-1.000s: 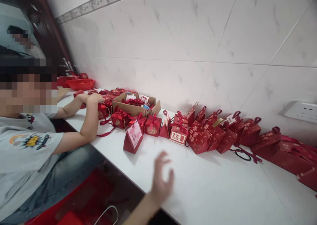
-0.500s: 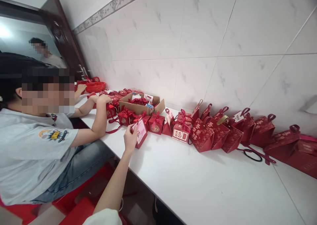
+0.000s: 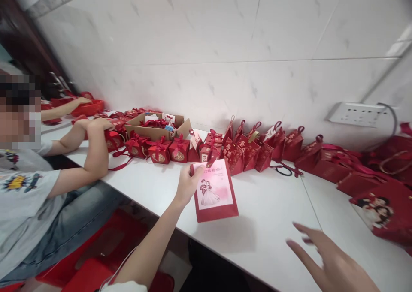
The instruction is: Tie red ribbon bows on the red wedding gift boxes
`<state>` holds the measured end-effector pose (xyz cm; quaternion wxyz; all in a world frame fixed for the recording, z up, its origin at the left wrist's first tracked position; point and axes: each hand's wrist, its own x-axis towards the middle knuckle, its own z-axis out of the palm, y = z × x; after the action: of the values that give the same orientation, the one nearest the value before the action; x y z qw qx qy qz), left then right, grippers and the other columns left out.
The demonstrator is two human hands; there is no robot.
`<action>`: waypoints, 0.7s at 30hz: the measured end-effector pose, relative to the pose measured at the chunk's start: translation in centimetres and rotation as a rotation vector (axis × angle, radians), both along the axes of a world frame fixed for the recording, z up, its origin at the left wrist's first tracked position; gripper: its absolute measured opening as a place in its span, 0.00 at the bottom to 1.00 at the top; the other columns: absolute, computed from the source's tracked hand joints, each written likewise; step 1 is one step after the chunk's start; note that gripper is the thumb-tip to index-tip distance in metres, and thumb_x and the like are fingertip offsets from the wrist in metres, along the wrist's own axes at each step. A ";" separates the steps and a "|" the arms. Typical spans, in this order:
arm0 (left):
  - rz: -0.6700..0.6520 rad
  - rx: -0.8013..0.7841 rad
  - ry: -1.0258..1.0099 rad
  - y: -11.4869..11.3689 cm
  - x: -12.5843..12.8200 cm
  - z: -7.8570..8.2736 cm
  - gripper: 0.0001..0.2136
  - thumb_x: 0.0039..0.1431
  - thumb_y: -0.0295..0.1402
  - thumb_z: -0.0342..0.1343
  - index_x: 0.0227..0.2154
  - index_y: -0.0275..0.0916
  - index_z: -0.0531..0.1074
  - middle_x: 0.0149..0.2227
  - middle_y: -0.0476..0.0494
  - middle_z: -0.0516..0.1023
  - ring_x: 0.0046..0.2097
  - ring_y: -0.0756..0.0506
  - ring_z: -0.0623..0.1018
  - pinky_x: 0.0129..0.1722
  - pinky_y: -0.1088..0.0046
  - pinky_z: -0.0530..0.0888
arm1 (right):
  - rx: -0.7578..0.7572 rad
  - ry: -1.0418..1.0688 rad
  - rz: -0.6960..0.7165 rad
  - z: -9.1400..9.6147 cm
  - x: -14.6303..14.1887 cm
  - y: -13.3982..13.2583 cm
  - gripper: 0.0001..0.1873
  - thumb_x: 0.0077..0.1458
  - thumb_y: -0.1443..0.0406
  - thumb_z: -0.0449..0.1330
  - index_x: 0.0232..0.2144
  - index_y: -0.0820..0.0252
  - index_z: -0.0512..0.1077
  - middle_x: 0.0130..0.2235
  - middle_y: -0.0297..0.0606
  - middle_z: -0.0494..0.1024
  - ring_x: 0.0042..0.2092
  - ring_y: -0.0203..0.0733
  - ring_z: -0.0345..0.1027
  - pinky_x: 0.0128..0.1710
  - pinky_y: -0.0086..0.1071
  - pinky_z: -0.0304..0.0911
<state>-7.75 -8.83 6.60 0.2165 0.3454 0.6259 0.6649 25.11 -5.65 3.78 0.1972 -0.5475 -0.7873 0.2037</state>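
Note:
My left hand [image 3: 189, 184] pinches the upper left edge of a red gift box [image 3: 215, 191] that carries a pink card with a drawn bride and groom. The box hangs tilted just above the white table [image 3: 277, 202], its shadow below it. A small ribbon loop shows at its top. At the lower right, my right hand [image 3: 334, 257] is apart from everything, fingers spread and a little blurred, with nothing in it. Behind the held box stand several red triangular gift boxes [image 3: 234, 157] with loop handles.
Small ribboned red boxes [image 3: 159, 151] line up before an open cardboard box [image 3: 154, 125]. Scissors [image 3: 296, 171] and a black ring [image 3: 283, 170] lie near the wall. Red bags [image 3: 386, 210] stand at right, beneath a power strip [image 3: 357, 114]. A co-worker [image 3: 25, 180] sits at left.
My left hand has brought the red box rightward and closer, turning its pink card toward me. My right hand has come into view at the lower right. The view has swung right.

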 end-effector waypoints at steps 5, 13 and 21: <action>-0.310 -0.044 0.040 0.1 5.5 1.2 0.09 0.51 0.37 0.56 0.27 0.34 0.72 0.24 0.50 0.72 0.28 0.51 0.70 0.27 0.78 0.67 | 0.273 0.213 0.283 5.9 -6.1 2.3 0.26 0.56 0.50 0.52 0.52 0.58 0.63 0.48 0.48 0.73 0.41 0.49 0.73 0.36 0.41 0.71; -0.517 -0.068 0.175 0.7 7.7 2.8 0.09 0.53 0.36 0.54 0.29 0.35 0.73 0.26 0.49 0.72 0.28 0.51 0.70 0.28 0.78 0.67 | 0.078 0.475 0.451 9.2 -8.5 4.6 0.05 0.55 0.64 0.56 0.35 0.58 0.67 0.32 0.35 0.78 0.35 0.40 0.73 0.34 0.33 0.68; -0.609 0.038 0.277 4.0 8.1 5.3 0.10 0.51 0.37 0.57 0.34 0.37 0.76 0.35 0.45 0.79 0.38 0.45 0.76 0.38 0.73 0.72 | 0.113 0.599 0.400 11.0 -9.2 6.1 0.02 0.51 0.65 0.58 0.30 0.59 0.69 0.27 0.31 0.75 0.29 0.35 0.69 0.28 0.28 0.63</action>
<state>0.38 -4.81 11.93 0.3113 0.6076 0.5051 0.5280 15.91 0.45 14.77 0.4055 -0.2869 -0.7961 0.3457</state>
